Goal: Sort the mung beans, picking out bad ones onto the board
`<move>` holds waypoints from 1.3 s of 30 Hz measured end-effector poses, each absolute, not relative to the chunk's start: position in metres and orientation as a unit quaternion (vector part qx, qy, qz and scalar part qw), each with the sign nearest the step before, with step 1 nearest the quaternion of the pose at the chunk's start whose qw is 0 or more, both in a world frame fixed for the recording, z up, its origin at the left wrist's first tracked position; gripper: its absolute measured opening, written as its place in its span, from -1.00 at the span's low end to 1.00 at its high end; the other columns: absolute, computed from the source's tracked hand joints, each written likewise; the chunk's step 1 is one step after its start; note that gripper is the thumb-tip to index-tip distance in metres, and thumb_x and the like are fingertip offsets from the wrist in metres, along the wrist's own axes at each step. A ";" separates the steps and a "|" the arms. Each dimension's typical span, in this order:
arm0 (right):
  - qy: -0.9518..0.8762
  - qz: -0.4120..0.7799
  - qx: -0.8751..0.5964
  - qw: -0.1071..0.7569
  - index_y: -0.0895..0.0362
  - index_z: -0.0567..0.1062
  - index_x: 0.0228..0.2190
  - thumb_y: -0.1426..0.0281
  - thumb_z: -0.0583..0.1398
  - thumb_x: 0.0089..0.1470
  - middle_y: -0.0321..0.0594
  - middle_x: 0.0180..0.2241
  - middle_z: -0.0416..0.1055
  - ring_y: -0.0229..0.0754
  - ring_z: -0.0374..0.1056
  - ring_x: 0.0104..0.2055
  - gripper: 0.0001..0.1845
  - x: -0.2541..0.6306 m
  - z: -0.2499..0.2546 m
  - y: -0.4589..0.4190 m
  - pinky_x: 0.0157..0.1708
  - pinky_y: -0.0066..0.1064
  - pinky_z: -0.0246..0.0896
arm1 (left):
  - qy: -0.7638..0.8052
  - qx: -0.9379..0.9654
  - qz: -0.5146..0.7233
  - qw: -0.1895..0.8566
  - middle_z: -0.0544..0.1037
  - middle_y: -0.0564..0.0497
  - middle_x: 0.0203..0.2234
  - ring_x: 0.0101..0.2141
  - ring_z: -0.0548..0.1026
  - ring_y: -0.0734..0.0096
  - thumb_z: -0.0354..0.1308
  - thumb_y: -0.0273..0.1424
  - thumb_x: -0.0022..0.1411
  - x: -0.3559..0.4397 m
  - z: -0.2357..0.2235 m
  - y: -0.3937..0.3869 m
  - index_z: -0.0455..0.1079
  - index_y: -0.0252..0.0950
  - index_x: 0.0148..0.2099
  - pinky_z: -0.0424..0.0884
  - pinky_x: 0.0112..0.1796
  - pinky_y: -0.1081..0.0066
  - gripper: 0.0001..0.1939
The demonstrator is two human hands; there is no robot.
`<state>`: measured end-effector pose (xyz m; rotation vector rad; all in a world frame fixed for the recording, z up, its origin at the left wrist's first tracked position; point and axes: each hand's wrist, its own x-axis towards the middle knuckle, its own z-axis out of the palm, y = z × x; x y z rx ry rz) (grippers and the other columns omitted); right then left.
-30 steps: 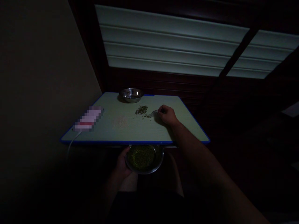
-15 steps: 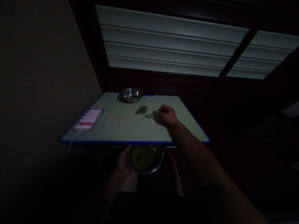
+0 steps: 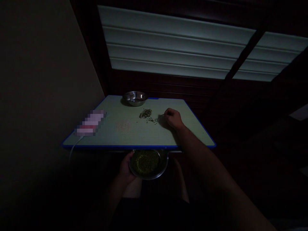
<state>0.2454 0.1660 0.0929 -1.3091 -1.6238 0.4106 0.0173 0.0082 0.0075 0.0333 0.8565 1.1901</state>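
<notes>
Below the table's front edge, my left hand (image 3: pixel 127 167) is closed on the rim of a metal bowl (image 3: pixel 164 165). Small green beans (image 3: pixel 145 161), like mung beans, cover much of the bowl's inside. Over the tabletop, my right hand (image 3: pixel 172 118) pinches the thin handle of a small spoon (image 3: pixel 160 115). The spoon's dim head points left, just right of a loose pile of green beans (image 3: pixel 145 113). A few stray beans lie between pile and spoon. Left of these is a patch of pale grains (image 3: pixel 123 126), too faint to name.
The pale table (image 3: pixel 144 136) has a blue rim. An empty-looking steel bowl (image 3: pixel 135 98) stands at its back edge. At the left lies a blurred-out phone-like object (image 3: pixel 91 123) with a white cable (image 3: pixel 75 144) hanging over the edge. A wall rises left; dark slatted panels stand behind.
The spoon's head has shifted slightly right, away from the bean pile, and a few beans are spread out beside it. My left hand and its bowl stay in place.
</notes>
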 end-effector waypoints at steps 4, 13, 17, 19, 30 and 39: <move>-0.664 0.166 -0.540 0.489 0.13 0.38 -0.57 0.39 0.07 -0.23 -0.35 -0.60 0.30 -0.26 0.19 -0.47 -0.89 0.245 0.094 0.165 -0.41 -0.43 0.06 | 0.379 0.020 0.541 0.750 0.64 -0.04 -0.50 -0.39 0.60 0.21 0.10 -0.42 0.14 0.017 0.007 0.008 0.52 -0.34 -0.32 0.44 -0.13 0.18 -0.83; -0.669 0.190 -0.534 0.481 0.14 0.37 -0.59 0.38 0.08 -0.24 -0.34 -0.60 0.30 -0.28 0.19 -0.49 -0.90 0.242 0.094 0.163 -0.42 -0.43 0.07 | 0.384 0.012 0.535 0.752 0.65 -0.06 -0.47 -0.35 0.60 0.19 0.09 -0.41 0.15 0.017 0.007 0.008 0.52 -0.34 -0.31 0.42 -0.10 0.17 -0.81; -0.680 0.190 -0.527 0.474 0.15 0.38 -0.57 0.37 0.09 -0.22 -0.33 -0.58 0.32 -0.29 0.20 -0.47 -0.89 0.241 0.094 0.162 -0.39 -0.43 0.10 | 0.388 0.015 0.538 0.748 0.64 -0.05 -0.50 -0.37 0.60 0.20 0.09 -0.42 0.15 0.018 0.010 0.008 0.52 -0.35 -0.31 0.44 -0.12 0.18 -0.82; -0.684 0.206 -0.518 0.471 0.14 0.38 -0.57 0.36 0.10 -0.22 -0.33 -0.57 0.32 -0.29 0.20 -0.47 -0.89 0.241 0.094 0.162 -0.40 -0.43 0.10 | 0.391 0.014 0.543 0.743 0.64 -0.06 -0.50 -0.38 0.60 0.21 0.09 -0.43 0.15 0.018 0.010 0.008 0.52 -0.35 -0.32 0.45 -0.14 0.20 -0.82; -0.692 0.256 -0.493 0.462 0.15 0.39 -0.59 0.36 0.16 -0.22 -0.33 -0.60 0.32 -0.30 0.18 -0.50 -0.90 0.236 0.095 0.159 -0.46 -0.45 0.07 | 0.381 0.030 0.538 0.752 0.64 -0.04 -0.51 -0.41 0.59 0.23 0.10 -0.41 0.15 0.017 0.007 0.008 0.52 -0.33 -0.32 0.45 -0.15 0.20 -0.82; -0.710 0.288 -0.494 0.412 0.17 0.40 -0.59 0.33 0.22 -0.19 -0.33 -0.63 0.28 -0.34 0.11 -0.55 -0.85 0.230 0.100 0.149 -0.51 -0.44 0.01 | 0.386 0.027 0.532 0.753 0.63 -0.03 -0.52 -0.39 0.59 0.23 0.08 -0.42 0.15 0.017 0.009 0.009 0.51 -0.32 -0.34 0.46 -0.18 0.23 -0.83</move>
